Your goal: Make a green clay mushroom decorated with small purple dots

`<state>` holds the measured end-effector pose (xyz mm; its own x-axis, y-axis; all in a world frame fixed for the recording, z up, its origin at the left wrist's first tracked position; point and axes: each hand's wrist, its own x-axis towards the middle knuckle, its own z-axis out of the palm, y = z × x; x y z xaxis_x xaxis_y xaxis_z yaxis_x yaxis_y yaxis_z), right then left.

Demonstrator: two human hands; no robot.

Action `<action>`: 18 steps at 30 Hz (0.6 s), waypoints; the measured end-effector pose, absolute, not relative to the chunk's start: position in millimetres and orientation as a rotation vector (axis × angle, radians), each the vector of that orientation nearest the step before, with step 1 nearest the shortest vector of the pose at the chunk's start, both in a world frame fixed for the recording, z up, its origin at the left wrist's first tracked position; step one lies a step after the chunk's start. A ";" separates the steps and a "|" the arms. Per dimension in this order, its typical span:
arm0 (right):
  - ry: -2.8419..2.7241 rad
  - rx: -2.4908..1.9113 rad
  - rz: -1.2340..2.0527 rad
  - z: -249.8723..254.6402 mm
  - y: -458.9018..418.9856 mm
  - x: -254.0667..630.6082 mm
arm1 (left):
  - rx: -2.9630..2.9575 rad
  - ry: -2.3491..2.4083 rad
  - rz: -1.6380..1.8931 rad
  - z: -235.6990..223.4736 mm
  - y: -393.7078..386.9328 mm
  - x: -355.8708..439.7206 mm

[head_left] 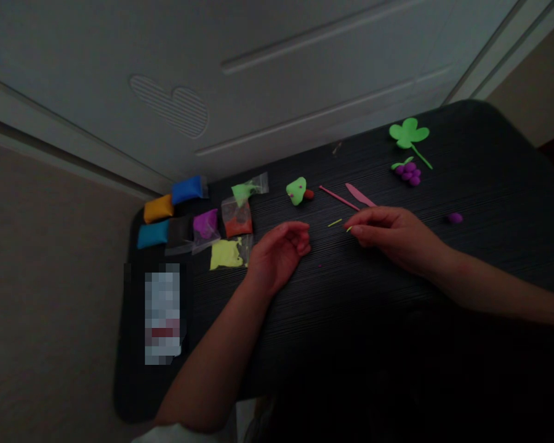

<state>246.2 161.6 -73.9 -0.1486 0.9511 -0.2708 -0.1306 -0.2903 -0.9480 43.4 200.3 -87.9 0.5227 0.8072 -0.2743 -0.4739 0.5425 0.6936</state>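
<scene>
My right hand (385, 227) pinches a small yellow-green piece of clay (349, 229) between thumb and index finger, just above the dark table. A thin yellow-green clay strip (335, 223) lies on the tabletop, left of those fingertips. My left hand (279, 255) rests on its side with fingers loosely curled and nothing visible in them. Beyond the hands lie a pink modelling stick (339, 198) and a pink plastic knife (359, 194), whose near ends reach my right hand. A green clay tree (297, 191) with pink dots and a brown trunk (309, 194) lies behind my left hand.
At the far right lie a green clay clover (409, 133), a purple clay grape bunch (409, 174) and a purple lump (455, 218). Several clay bags, including a yellow one (226, 254), sit left. A blurred white package (162, 314) lies near the table's left edge. A white panel (277, 92) stands behind.
</scene>
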 end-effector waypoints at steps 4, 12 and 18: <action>-1.062 -1.194 1.573 -73.2 161.6 246.3 | 0.585 0.644 0.817 -86.8 200.4 43.5; -1.102 -1.189 1.536 -74.8 161.4 247.3 | 0.586 0.664 0.806 -86.7 200.6 43.1; -1.235 -1.236 1.465 -73.6 161.7 248.4 | 0.584 0.644 0.814 -87.0 201.3 43.3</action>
<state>248.4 161.7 -73.6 -0.1665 0.9723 -0.1642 -0.0030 -0.1670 -0.9860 43.3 201.3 -87.0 0.5222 0.8016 -0.2913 -0.4676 0.5547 0.6882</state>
